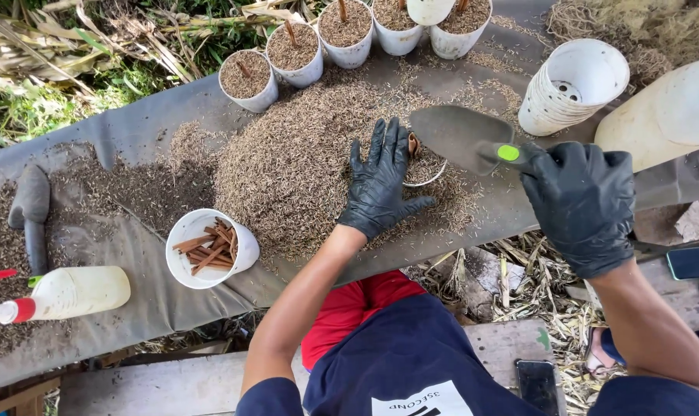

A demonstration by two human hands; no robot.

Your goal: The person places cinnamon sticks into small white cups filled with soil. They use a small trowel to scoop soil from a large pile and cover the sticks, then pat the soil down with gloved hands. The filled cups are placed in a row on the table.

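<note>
My left hand [380, 181], in a black glove, rests flat against a small white pot [425, 171] half buried in a heap of brown husks [303, 162]; a brown stick stands in that pot. My right hand [584, 204], also in a black glove, grips the handle of a grey trowel [457, 135] with a green spot, its blade held just above the pot.
A white cup of brown stick cuttings [207, 248] stands at the sheet's front left. Filled white pots [295, 52] line the far edge. A stack of empty pots [569, 88] lies at the right. A spray bottle [64, 294] and second trowel [30, 212] lie left.
</note>
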